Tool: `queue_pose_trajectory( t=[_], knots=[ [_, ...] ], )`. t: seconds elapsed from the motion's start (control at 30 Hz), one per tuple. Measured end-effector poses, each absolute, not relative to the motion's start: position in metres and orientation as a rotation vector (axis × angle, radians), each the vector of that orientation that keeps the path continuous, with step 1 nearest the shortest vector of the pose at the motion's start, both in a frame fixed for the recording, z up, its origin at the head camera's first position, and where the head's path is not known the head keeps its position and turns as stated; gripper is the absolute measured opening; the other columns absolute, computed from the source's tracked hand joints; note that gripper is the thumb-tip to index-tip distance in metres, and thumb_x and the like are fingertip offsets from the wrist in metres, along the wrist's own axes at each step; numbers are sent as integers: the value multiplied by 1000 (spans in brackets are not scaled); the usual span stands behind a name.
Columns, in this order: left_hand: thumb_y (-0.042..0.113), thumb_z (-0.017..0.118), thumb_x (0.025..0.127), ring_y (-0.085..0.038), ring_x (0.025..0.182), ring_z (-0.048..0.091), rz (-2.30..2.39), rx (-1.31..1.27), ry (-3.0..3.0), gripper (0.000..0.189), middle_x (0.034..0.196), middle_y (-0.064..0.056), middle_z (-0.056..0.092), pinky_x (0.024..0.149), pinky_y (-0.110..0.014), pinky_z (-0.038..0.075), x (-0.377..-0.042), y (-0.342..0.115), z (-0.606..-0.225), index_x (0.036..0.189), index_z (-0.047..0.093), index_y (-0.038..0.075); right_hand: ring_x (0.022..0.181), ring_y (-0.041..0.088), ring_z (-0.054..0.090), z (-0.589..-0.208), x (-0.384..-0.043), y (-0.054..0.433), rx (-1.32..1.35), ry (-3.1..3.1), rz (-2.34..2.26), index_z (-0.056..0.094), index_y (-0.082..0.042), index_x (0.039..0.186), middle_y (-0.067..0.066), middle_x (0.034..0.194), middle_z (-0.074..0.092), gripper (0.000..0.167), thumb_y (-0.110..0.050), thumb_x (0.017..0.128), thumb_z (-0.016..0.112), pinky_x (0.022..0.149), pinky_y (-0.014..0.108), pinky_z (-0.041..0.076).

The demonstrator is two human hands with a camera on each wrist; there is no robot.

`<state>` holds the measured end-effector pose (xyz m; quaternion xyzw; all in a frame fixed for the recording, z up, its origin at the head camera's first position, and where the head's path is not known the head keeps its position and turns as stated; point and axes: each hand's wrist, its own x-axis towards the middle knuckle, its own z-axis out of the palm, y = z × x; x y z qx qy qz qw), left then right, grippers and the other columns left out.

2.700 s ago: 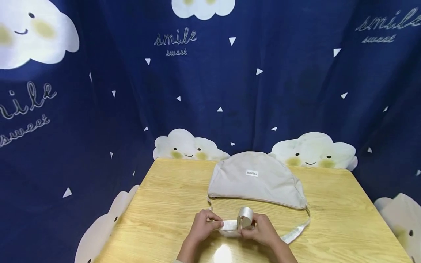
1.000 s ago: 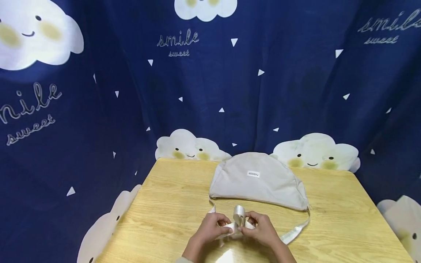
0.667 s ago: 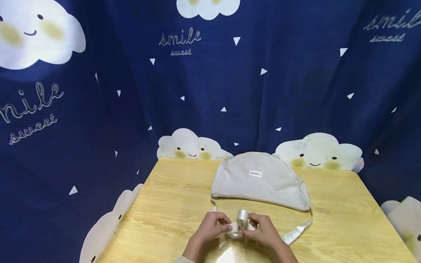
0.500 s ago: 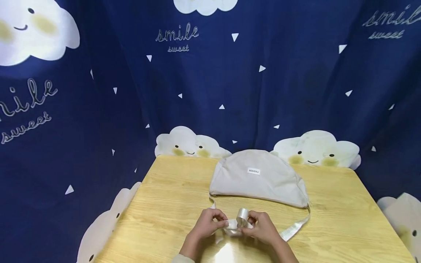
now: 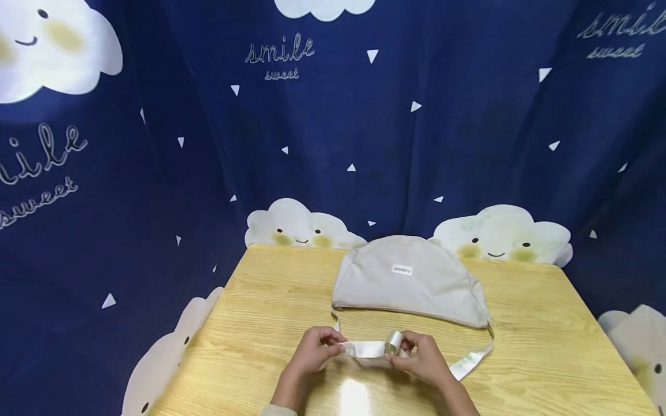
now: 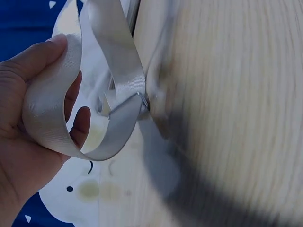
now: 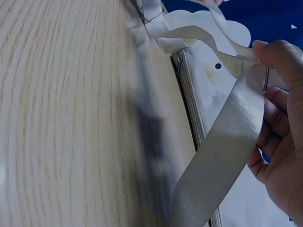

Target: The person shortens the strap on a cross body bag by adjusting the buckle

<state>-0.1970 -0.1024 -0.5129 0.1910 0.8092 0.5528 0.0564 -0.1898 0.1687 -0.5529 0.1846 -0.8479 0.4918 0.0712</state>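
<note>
Satiny woven webbing strap, its weave finely ribbed; smooth, shiny metal buckle. Bag of matt, softly creased cloth. Wood-grained bench, glossy at lower centre. Matt cloth curtain.

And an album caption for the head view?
Left hand and right hand hold the pale strap of a bag lying on a wooden table.

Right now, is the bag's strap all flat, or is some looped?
Some is looped. The strap runs flat from the left hand, with a loop standing at the right hand.
</note>
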Motion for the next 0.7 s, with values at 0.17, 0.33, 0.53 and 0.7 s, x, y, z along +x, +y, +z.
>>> queue_pose_trajectory(
  t=[0.17,0.33,0.53,0.7],
  knots=[
    [1,68,81,-19,66,54,1700,529,2441,8,75,-15,62,58,-22,43,-195,-113,-517,88,68,-3,62,5,50,-555,-189,172,541,-2581,1459,67,-7,91,-10,69,56,28,-16,68,82,51,22,44],
    [2,66,84,-12,59,50,1702,538,2460,6,72,-12,59,53,-21,42,-199,-121,-527,87,66,-3,66,8,53,-552,-190,173,522,-2585,1462,66,5,100,-7,74,60,41,-15,68,81,52,23,45],
    [3,70,81,-11,65,53,1649,520,2452,9,74,-4,61,58,-22,45,-207,-120,-545,89,67,1,70,10,54,-550,-192,171,513,-2606,1458,66,3,102,-6,77,61,43,-18,68,83,55,24,45],
    [4,72,79,-13,73,58,1610,555,2371,16,79,-2,62,65,-24,49,-209,-107,-546,94,66,-1,71,11,55,-547,-192,170,531,-2603,1466,66,3,101,-7,77,62,42,-16,68,83,56,25,46]
  ],
)
